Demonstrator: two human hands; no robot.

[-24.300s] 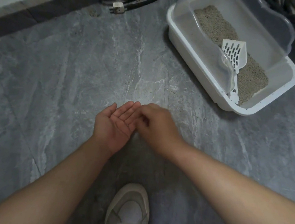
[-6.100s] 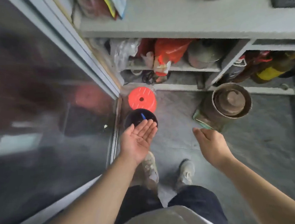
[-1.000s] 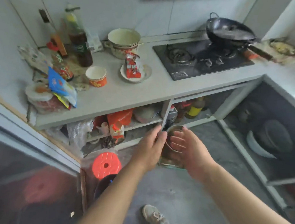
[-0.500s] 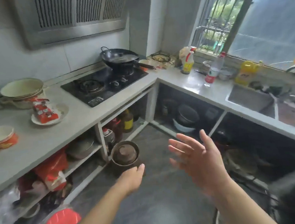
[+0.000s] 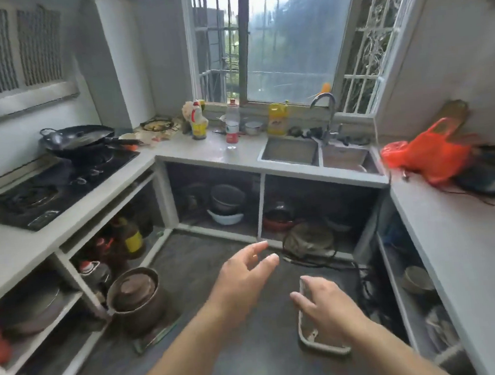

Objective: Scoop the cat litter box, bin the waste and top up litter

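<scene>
I am standing in a kitchen; no litter box, scoop or litter bag is in view. My left hand point(image 5: 244, 273) is stretched forward over the dark floor, fingers spread and relaxed, holding nothing. My right hand point(image 5: 323, 302) hangs lower and to the right, fingers loosely extended, empty. Beneath my right hand a flat white-rimmed object point(image 5: 314, 337) lies on the floor, partly hidden by the hand; I cannot tell what it is.
An L-shaped counter point(image 5: 208, 153) carries a gas hob with a wok point(image 5: 79, 140) on the left and a sink point(image 5: 291, 151) under the window. A brown lidded pot point(image 5: 135, 296) stands on the floor. A red plastic bag point(image 5: 427, 152) lies on the right counter. Open shelves hold pots and bottles.
My view has swung right from the hob toward the sink and window. Both hands dropped lower in view; they stay empty.
</scene>
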